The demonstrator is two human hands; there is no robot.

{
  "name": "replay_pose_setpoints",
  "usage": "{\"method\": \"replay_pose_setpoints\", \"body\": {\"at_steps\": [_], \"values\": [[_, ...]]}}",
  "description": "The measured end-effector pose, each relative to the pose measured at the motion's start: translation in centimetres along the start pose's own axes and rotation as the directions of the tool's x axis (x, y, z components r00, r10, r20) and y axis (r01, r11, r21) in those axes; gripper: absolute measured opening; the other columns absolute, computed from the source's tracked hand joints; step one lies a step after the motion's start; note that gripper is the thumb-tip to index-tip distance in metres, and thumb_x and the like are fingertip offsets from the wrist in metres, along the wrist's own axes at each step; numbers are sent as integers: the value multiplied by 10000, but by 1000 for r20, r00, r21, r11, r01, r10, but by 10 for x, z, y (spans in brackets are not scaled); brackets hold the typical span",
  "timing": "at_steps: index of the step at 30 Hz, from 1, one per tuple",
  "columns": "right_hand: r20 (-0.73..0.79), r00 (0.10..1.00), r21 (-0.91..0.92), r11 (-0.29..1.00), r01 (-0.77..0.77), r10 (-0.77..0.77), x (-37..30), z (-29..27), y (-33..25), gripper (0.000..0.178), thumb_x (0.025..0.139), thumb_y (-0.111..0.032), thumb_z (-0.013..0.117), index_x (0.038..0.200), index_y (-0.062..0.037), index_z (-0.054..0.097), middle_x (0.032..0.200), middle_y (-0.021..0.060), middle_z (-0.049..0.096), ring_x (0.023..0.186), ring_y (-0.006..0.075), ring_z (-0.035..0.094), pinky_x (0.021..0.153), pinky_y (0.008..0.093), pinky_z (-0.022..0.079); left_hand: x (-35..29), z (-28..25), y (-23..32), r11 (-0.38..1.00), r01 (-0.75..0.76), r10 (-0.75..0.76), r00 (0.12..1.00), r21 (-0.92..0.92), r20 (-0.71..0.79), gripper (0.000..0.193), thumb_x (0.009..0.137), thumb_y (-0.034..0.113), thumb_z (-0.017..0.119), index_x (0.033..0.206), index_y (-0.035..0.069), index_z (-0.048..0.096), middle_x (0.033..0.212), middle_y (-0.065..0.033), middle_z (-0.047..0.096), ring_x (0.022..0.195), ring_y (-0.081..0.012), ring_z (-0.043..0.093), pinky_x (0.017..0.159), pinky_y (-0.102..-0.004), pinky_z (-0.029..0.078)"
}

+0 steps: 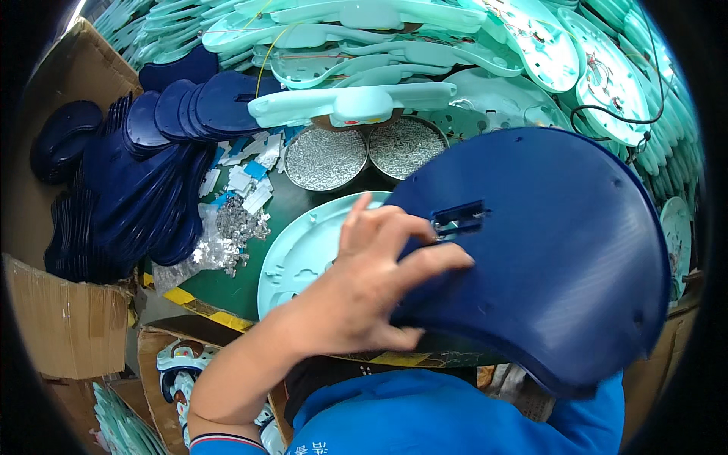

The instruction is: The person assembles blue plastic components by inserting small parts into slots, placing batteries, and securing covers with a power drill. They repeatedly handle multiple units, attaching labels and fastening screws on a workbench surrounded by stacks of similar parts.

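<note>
A large dark blue curved plastic panel [546,250] tilts up on the right, over the table's front edge. My left hand [364,273] reaches across its left part with fingers bent and spread apart. Two fingertips are beside a slotted recess [461,218] in the panel, where a small shiny bit shows. Whether the fingers touch that bit, I cannot tell. Behind the panel my right hand is hidden; only the blue sleeve [595,417] shows below it. Under my left hand lies a mint-green plastic shell [299,254], partly covered.
Blue panels [129,189] are stacked at the left in a cardboard box [57,91]. Small metal clips [241,227] and white pieces [246,182] lie near two round tins [326,159] of metal parts. Mint-green shells [364,102] pile high at the back and right, with a black cable [607,121].
</note>
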State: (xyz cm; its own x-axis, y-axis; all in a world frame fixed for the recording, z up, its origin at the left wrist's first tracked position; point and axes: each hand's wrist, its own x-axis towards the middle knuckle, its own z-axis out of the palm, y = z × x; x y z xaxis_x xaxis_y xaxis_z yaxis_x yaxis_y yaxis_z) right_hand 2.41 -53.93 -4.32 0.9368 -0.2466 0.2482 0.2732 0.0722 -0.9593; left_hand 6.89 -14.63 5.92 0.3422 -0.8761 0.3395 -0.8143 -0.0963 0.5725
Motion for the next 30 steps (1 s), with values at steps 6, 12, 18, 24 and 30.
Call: {"method": "replay_pose_setpoints", "body": {"at_steps": [6,12,18,24,30], "values": [[-367,926,-16,995,-103,90,6,39,-59,401,920,-174,694,1268,-16,573,1019,84,668,822,94,661,731,179,562,-32,8,-44,993,115,-107,969,23,-222,673,617,-21,721,1257,107,558,1053,-101,585,1047,-304,536,979,-437,434],[-272,962,104,993,50,-20,13,95,-65,343,940,-132,666,1232,17,566,1067,103,650,915,138,651,812,264,567,-17,33,-53,763,-86,264,946,640,-188,370,738,67,632,1101,24,688,1112,-134,654,1015,-285,638,869,-402,553],[-150,988,104,995,-12,28,-4,120,-78,297,942,-103,648,1205,18,581,1093,119,654,925,157,655,846,300,553,-60,22,-25,663,47,209,947,747,-244,382,734,87,629,1102,15,700,1090,-140,662,909,-278,645,732,-367,552],[33,981,72,979,-192,190,-21,176,-39,376,854,-115,739,1191,-17,604,1104,106,644,976,153,625,862,301,526,-107,49,-40,625,299,-83,944,721,-319,438,662,83,730,1099,70,713,1061,-81,649,800,-224,598,570,-313,508],[161,974,-284,953,-110,160,-20,239,25,286,841,-83,690,1111,-16,624,1046,118,629,904,204,644,825,311,529,-100,62,-37,667,420,-192,895,615,-402,404,665,135,804,1051,59,709,1019,-66,646,765,-219,591,581,-322,497]]}}
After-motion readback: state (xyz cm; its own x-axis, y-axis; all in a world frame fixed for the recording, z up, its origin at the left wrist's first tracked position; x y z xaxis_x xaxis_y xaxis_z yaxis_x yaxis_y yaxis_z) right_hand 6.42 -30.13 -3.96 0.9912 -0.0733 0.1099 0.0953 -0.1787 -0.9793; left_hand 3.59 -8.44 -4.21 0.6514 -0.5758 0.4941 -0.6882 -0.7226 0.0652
